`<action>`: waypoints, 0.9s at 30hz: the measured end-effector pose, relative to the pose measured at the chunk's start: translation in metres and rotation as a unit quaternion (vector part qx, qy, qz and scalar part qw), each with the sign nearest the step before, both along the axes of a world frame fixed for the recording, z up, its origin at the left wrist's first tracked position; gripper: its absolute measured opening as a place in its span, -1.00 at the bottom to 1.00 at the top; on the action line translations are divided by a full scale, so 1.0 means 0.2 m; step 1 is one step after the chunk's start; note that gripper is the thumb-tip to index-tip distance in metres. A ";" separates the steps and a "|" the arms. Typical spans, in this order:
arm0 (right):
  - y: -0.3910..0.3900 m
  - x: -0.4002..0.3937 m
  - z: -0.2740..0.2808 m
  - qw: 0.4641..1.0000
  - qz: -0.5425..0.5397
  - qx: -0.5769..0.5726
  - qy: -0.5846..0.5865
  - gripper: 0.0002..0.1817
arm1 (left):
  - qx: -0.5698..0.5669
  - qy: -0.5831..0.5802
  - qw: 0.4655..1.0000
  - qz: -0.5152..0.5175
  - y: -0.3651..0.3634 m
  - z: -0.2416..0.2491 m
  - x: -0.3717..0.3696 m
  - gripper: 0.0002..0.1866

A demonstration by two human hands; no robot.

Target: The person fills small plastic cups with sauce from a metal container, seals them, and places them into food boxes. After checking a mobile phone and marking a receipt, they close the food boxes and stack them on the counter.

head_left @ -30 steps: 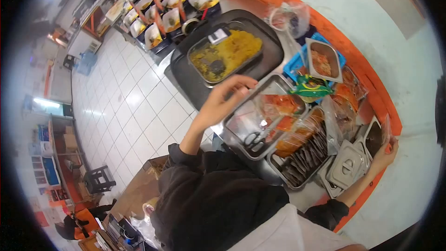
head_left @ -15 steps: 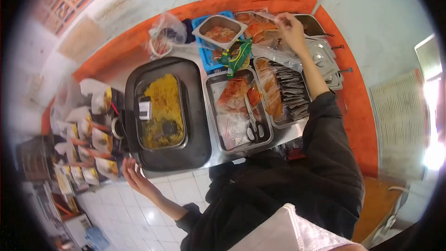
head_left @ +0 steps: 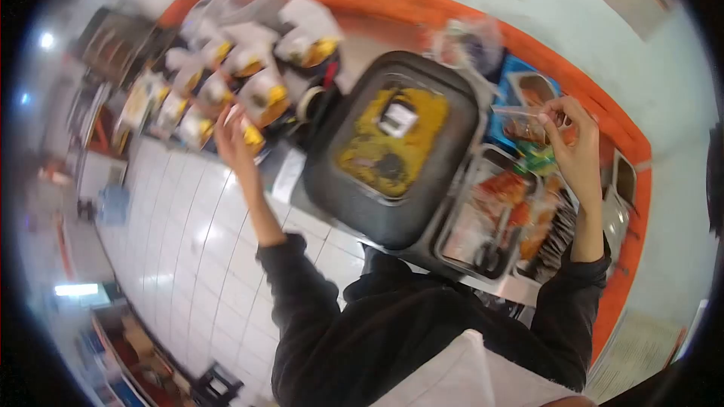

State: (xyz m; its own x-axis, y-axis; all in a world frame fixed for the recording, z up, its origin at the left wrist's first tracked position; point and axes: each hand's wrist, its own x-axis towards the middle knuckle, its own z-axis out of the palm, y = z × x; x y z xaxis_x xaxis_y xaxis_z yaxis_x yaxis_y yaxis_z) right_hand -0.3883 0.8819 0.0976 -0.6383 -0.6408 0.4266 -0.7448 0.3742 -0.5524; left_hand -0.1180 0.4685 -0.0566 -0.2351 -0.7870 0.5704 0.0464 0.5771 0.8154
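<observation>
My right hand [head_left: 571, 136] pinches a clear plastic packet [head_left: 520, 113] above the blue tray [head_left: 501, 98]. My left hand [head_left: 235, 143] is raised at the left, fingers stretched and blurred, in front of white paper wraps [head_left: 264, 94] with yellow food; whether it touches one is unclear. Between the hands, a large dark pan [head_left: 332, 158] holds a tray of yellow rice [head_left: 430, 124] with a white-labelled dark object [head_left: 398, 118] on it. A steel tray [head_left: 458, 237] right of the pan contains reddish food, a plastic bag and scissors [head_left: 494, 256].
A green packet [head_left: 537, 158] lies near the blue tray. Strips of dark packets [head_left: 554, 234] and steel lids [head_left: 617, 218] are at the right. A plastic bag [head_left: 479, 41] stands behind the pan. Tiled floor [head_left: 173, 218] shows at the lower left.
The view has swung left, so the pan and trays appear further right. My left hand has risen to the paper wraps. My right hand is now over the blue tray with the clear packet.
</observation>
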 end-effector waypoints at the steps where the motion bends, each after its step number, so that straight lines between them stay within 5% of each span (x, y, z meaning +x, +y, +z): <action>1: -0.17 0.03 -0.02 1.000 0.026 -0.004 -0.002 -0.88 | 0.023 0.013 1.000 0.003 -0.07 0.02 -0.04 -0.62; 5: -0.90 0.15 -0.15 0.987 0.118 -0.107 -0.010 -0.89 | -0.160 -0.233 0.945 0.165 -0.43 -0.02 -0.07 -0.58; 7: -1.28 0.23 -0.26 0.974 0.162 -0.138 -0.074 -0.89 | -0.126 -0.279 0.943 0.129 -0.57 -0.06 -0.04 -0.53; 12: -2.08 0.51 -0.62 0.940 0.209 -0.176 -0.202 -0.87 | -0.068 -0.194 0.970 0.127 -0.57 -0.14 0.02 -0.46; 16: -2.46 0.73 -0.76 0.957 0.144 -0.172 -0.184 -0.89 | -0.007 -0.162 0.978 0.133 -0.56 -0.16 0.04 -0.41; 19: -2.67 0.79 -1.07 0.950 0.075 -0.206 -0.223 -0.89 | 0.005 -0.144 0.978 0.148 -0.56 -0.19 0.03 -0.39; 21: -2.75 0.78 -1.36 0.978 -0.011 -0.094 -0.186 -0.85 | 0.003 -0.142 0.980 0.139 -0.56 -0.17 0.02 -0.38; 24: -2.62 0.84 -1.27 0.988 0.011 -0.058 -0.142 -0.68 | -0.024 -0.104 0.988 0.113 -0.60 -0.19 0.00 -0.38; 25: -2.54 0.83 -1.09 0.984 0.039 0.001 -0.176 -0.49 | -0.038 -0.064 0.991 0.108 -0.60 -0.20 -0.02 -0.39; 27: -2.33 0.73 -0.86 0.941 0.202 -0.040 -0.269 -0.44 | -0.007 -0.043 0.992 0.115 -0.57 -0.19 -0.04 -0.44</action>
